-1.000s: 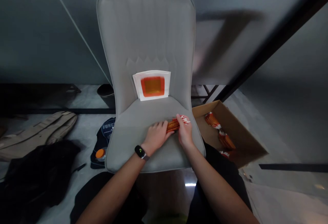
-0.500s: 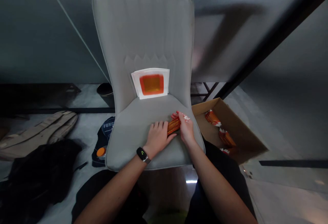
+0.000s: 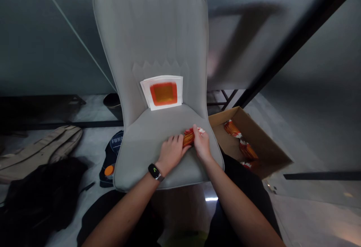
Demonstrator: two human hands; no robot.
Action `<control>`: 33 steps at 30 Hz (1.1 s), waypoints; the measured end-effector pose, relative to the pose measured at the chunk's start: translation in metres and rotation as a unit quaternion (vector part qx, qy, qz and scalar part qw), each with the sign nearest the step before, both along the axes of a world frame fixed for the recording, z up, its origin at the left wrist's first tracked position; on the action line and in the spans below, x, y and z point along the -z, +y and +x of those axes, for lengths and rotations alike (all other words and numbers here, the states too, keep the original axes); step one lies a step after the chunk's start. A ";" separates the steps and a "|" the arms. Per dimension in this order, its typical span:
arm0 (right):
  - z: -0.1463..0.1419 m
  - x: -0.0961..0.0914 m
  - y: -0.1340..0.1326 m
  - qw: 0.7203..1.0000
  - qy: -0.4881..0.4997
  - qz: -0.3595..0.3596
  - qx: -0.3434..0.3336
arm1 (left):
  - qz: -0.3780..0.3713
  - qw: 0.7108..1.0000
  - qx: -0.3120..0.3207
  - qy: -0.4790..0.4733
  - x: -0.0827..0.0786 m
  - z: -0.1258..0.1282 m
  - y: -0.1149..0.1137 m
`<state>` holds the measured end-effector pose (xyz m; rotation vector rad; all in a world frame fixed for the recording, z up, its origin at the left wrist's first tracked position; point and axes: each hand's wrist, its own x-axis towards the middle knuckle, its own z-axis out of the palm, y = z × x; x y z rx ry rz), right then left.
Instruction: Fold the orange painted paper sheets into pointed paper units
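A stack of orange packets with red-and-white ends (image 3: 189, 137) lies on the seat of a grey upholstered chair (image 3: 146, 141). My left hand (image 3: 171, 152), with a dark watch at the wrist, presses its fingers against the stack's left end. From the right side, my right hand (image 3: 201, 144) closes over the same stack. Propped against the chair back is a pile of white sheets with an orange square (image 3: 163, 92).
An open cardboard box (image 3: 262, 153) with more orange packets stands on the floor to the right of the chair. Left of the chair lie a dark bag with an orange cap (image 3: 110, 160), a beige bag (image 3: 42, 150) and black cloth (image 3: 36, 198). A black bin (image 3: 110, 102) stands behind.
The view has drifted, so the chair sits further left in the picture. Both hands stay on the packet stack and have squeezed a little closer together.
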<state>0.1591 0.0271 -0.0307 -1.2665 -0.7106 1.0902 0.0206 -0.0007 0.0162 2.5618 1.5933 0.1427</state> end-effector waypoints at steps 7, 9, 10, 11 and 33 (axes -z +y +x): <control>0.007 -0.017 -0.003 0.999 0.043 -0.014 0.011 | -0.038 0.999 0.007 -0.026 -0.006 -0.006 -0.002; 0.013 -0.034 -0.006 0.998 0.061 -0.003 -0.007 | -0.071 0.992 0.004 -0.101 -0.006 -0.009 -0.001; 0.016 -0.044 -0.007 0.997 0.068 0.017 -0.029 | -0.097 0.982 0.002 -0.164 -0.006 -0.010 0.000; 0.019 -0.055 -0.008 0.995 0.073 0.036 -0.061 | -0.137 0.961 0.000 -0.238 -0.005 -0.010 0.001; -0.019 -0.049 -0.046 0.995 0.039 0.017 -0.092 | -0.318 0.736 -0.171 -0.573 -0.006 -0.025 -0.024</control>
